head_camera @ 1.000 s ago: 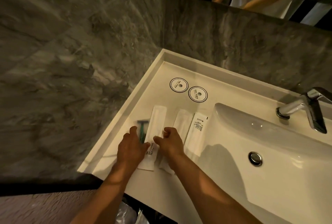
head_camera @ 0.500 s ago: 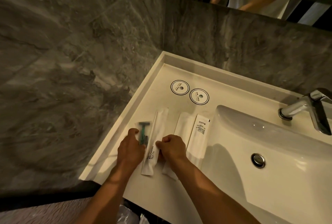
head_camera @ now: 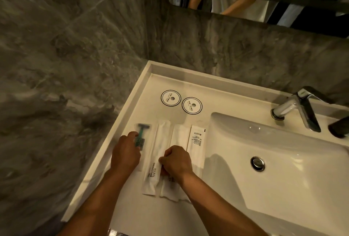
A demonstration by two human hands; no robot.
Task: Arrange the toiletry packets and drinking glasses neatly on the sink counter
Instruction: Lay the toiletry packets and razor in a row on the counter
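Four packets are laid side by side on the counter point(head_camera: 188, 218) left of the basin point(head_camera: 283, 160), long axes running from the front edge toward the back wall. The razor packet point(head_camera: 141, 137) is pinned under the left hand point(head_camera: 125, 155), fingers curled onto it. The right hand point(head_camera: 176, 161) is closed between the "BRUSHING TEETH" packet point(head_camera: 156, 156) and the next packet point(head_camera: 179, 135).

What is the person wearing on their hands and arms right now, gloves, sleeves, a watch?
Nothing shows on either. The left hand and right hand are bare, without gloves, rings or a watch, and both forearms are uncovered to the frame's bottom edge, with no sleeve in view.
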